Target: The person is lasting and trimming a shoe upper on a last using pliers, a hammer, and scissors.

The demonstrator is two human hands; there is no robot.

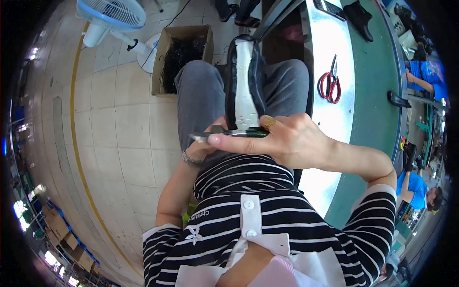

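A black shoe point(260, 79) lies bottom up over my lap, its pale inner sole board point(243, 81) facing me and its toe pointing away. My left hand point(206, 146), with a metal band at the wrist, grips the near end of the shoe from the left; its fingers are partly hidden. My right hand point(291, 141) is closed round the dark handle of a slim metal-bladed hand tool point(237, 134), index finger stretched along it to the left. The tool crosses just at the shoe's near end. Its exact kind is hard to make out.
At my right runs a metal ledge point(330, 158) with red-handled scissors point(330, 86) and a dark flat device point(330, 8). Beyond it a green belt point(370, 71) carries a black boot point(358, 20). A carton point(157, 76) of black scraps and a fan point(112, 14) stand ahead left.
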